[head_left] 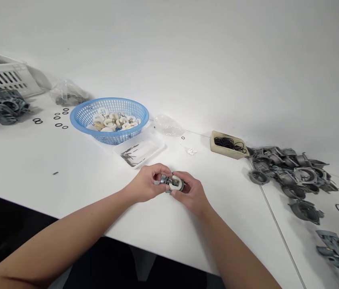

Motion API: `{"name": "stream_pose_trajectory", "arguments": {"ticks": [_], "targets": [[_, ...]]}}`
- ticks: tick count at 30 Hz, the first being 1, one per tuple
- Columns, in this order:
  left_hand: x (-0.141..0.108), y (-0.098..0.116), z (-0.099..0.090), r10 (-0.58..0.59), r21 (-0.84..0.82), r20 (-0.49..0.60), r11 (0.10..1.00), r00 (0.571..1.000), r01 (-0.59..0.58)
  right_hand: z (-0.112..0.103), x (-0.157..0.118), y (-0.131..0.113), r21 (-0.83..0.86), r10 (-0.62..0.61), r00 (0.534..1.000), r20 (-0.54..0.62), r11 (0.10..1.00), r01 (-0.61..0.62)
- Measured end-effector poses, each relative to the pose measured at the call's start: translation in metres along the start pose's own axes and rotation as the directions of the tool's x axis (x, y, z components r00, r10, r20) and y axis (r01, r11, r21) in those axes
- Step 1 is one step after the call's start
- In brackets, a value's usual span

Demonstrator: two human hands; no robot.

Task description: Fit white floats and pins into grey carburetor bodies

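Between both hands, just above the white table's front part, is a small grey metal carburetor body with a white U-shaped float on its upper side. My left hand grips the carburetor's left end between thumb and fingers. Around its right end, my right hand is closed, with the thumb at the float's near edge. The fingers cover parts of the carburetor. Behind my left hand lies a white tray holding several thin metal pins.
A blue basket of white floats stands behind the tray. Rubber rings, a plastic bag, carburetor bodies and a white crate are left. A cream box of black rings and grey castings lie right.
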State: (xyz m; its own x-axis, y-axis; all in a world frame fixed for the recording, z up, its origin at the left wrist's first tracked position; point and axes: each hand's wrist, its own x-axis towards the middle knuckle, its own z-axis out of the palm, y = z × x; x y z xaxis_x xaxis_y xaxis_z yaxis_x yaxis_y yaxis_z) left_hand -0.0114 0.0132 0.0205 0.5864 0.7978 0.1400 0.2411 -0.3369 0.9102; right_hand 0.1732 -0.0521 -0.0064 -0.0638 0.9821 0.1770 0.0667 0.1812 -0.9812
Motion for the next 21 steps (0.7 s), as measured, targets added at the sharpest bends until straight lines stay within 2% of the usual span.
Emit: {"name": "stream_pose_trajectory", "arguments": {"ticks": [7, 14, 18, 21], "targets": [[-0.0011, 0.0000, 0.0028, -0.034, -0.029, -0.014, 0.999, 0.999, 0.033, -0.0010, 0.0021, -0.0017, 0.012, 0.013, 1.000, 0.006, 1.000, -0.013], [-0.0029, -0.0060, 0.0039, -0.015, -0.041, -0.027, 0.999, 1.000, 0.014, 0.0024, -0.0031, -0.0009, -0.114, 0.050, 0.994, -0.095, 0.992, -0.061], [-0.0042, -0.0077, 0.0036, 0.002, -0.042, -0.021, 0.999, 1.000, -0.003, 0.0050, -0.0047, -0.0018, -0.110, 0.037, 0.988, -0.148, 0.993, -0.053], [-0.0044, -0.0074, 0.0044, 0.004, -0.046, -0.021, 0.999, 1.000, -0.005, 0.0040, -0.0033, -0.0025, -0.078, 0.029, 0.990, -0.140, 0.996, -0.041]]}}
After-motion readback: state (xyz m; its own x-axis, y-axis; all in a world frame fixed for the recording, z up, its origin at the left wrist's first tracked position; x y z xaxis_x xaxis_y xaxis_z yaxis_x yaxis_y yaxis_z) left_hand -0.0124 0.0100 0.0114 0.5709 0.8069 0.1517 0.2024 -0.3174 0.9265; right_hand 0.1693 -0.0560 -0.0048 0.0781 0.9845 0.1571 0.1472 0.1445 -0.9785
